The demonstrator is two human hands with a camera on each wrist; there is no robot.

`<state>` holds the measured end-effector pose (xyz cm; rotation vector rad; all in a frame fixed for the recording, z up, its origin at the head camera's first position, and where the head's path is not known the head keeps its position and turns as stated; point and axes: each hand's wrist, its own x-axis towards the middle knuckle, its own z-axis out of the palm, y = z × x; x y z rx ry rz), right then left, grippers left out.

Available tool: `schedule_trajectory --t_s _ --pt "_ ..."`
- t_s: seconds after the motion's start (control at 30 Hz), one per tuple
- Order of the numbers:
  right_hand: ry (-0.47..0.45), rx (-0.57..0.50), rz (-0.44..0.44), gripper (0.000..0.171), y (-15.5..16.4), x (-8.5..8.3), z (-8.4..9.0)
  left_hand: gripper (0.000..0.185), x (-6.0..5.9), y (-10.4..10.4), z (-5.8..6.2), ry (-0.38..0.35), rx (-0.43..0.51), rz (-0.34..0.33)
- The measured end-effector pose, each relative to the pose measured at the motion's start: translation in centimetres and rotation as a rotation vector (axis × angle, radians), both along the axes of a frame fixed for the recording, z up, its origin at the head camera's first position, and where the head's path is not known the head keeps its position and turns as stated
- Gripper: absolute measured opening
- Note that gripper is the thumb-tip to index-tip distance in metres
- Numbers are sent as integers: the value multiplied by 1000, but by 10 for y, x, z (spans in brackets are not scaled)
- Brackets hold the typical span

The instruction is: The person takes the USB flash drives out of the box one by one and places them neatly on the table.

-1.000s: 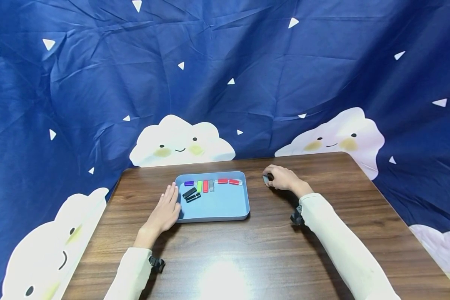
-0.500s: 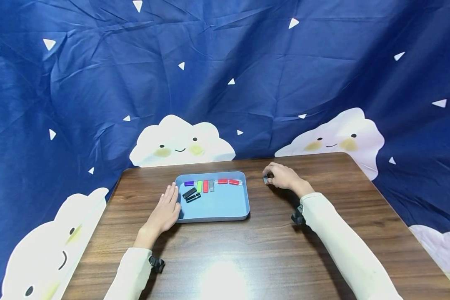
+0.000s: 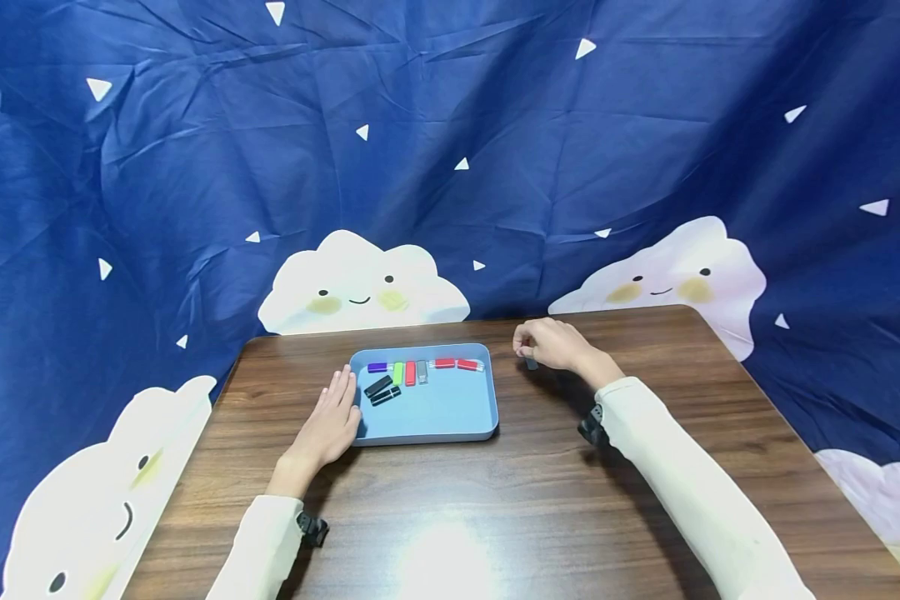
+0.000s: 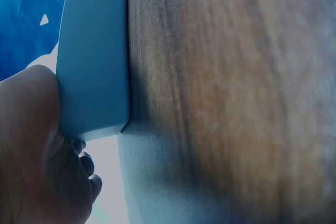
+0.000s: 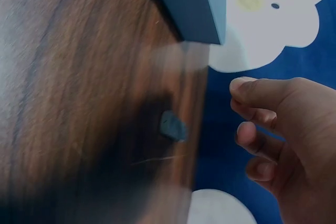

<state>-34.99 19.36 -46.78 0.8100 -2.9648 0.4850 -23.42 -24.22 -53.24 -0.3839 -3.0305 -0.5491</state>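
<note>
- Clearly, the right hand (image 3: 551,343) hovers just above the desk (image 3: 495,517) near its far edge. Its fingers (image 5: 262,142) are curled inward and hold nothing that shows.
- Just under those fingers lies a small grey-blue piece (image 5: 173,125), a stubby, cap-like bit of plastic. It sits on the wood, apart from the fingertips and right of the tray (image 3: 450,417).
- The left hand (image 3: 330,425) lies flat with its fingers straight, pressed against the tray's left wall, likely to keep it from sliding.
- The tray is smooth, matte blue plastic with rounded corners and a low rim.
- Along its far edge runs a row of sticks (image 3: 423,368), purple, green, red and grey. Two black sticks (image 3: 382,390) lie slanted near the far left corner.
- The desk is dark wood grain, with a glare spot near its front edge.
</note>
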Motion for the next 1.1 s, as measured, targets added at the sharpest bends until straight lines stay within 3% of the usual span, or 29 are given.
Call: schedule_trajectory --t_s 0.47,1.1 --pt "46 -11 86 5 -36 13 29 64 1 -2 0 -17 5 4" --pt "28 11 143 5 -71 10 38 63 2 -1 0 -1 13 -5"
